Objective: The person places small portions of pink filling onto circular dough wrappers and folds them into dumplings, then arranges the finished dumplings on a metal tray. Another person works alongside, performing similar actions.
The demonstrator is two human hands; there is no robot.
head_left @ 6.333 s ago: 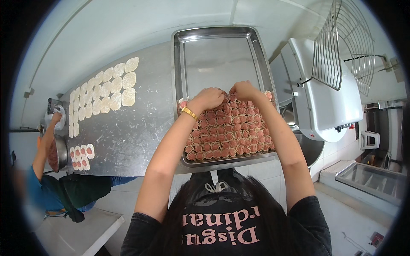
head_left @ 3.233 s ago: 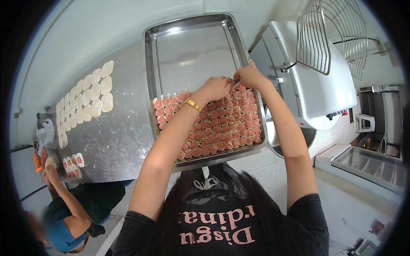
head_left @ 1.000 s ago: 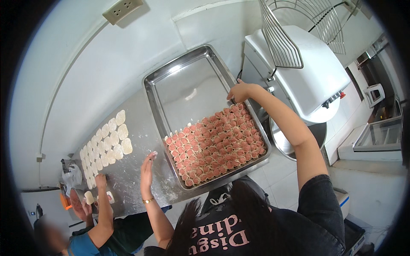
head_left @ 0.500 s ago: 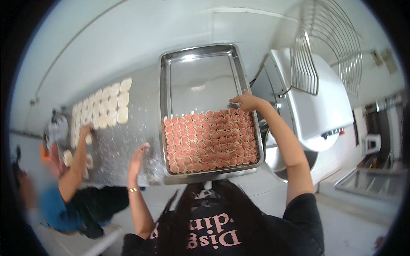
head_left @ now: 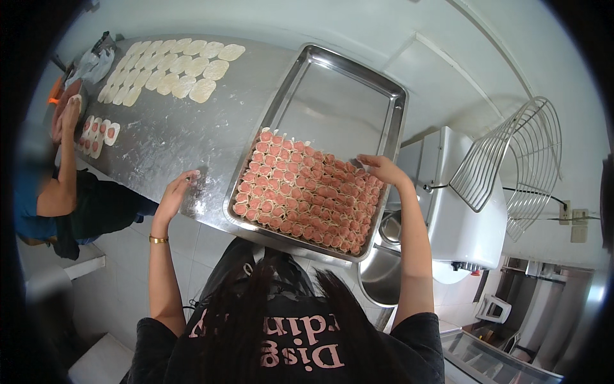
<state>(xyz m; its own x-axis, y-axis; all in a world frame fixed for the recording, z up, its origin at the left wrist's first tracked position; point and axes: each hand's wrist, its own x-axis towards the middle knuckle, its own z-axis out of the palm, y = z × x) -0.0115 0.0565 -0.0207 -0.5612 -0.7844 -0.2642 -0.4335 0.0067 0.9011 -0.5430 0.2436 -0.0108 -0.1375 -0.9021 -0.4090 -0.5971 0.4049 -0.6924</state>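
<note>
A deep metal tray lies on the table, its near part packed with rows of small open dumplings, pink filling in pale wrappers. Over the right end of the farthest row is my right hand, its fingers stretched out to the left. Nothing shows clearly in it; the thumb side is partly hidden. My left hand is raised near the table's front edge, left of the tray. Its fingers are loosely bent with whitish tips, and I see nothing held.
Flat dough wrappers lie in rows on the floury steel table. A co-worker's hand is beside several filled wrappers and a round container. Right of the tray stand a white machine with a wire guard and a metal bowl.
The view has turned, so the tray and table appear tilted. My right hand stays over the tray's right side, my left beside the tray. The co-worker's hand has moved from the flat wrappers toward the container.
</note>
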